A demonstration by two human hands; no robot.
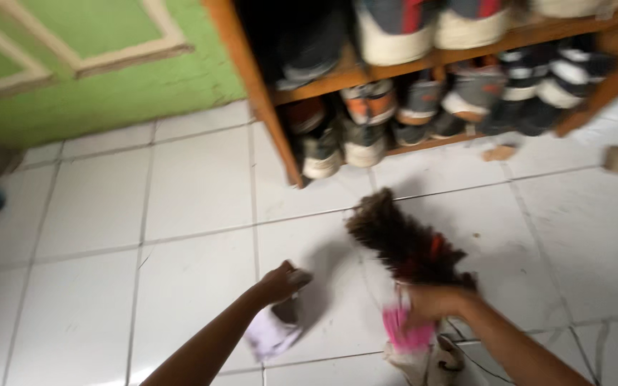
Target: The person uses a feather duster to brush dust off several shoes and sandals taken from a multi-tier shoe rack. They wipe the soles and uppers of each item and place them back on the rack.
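The whole view is smeared by motion, so edges are soft and small details cannot be read. The left hand (282, 280) is closed around a small dark thing (289, 307) that is too blurred to identify, with a pale, whitish piece (270, 334) hanging below it, perhaps cloth or a shoe; I cannot tell which. The right hand (429, 302) is wrapped around the handle end of a feather duster (403, 239), where a pink patch (400, 331) shows at the grip; the handle itself is mostly hidden by the hand and the blur. The duster's head is a shaggy dark-brown bundle with a spot of red near its base, and it slants up and to the left over the white tiled floor (194, 193), just in front of a wooden shoe rack (255, 86). The rack is cut off at the top and right edges of the view; its shelves hold rows of shoes (366, 118), seen only as dark and pale shapes. A green wall (109, 93) stands behind on the left
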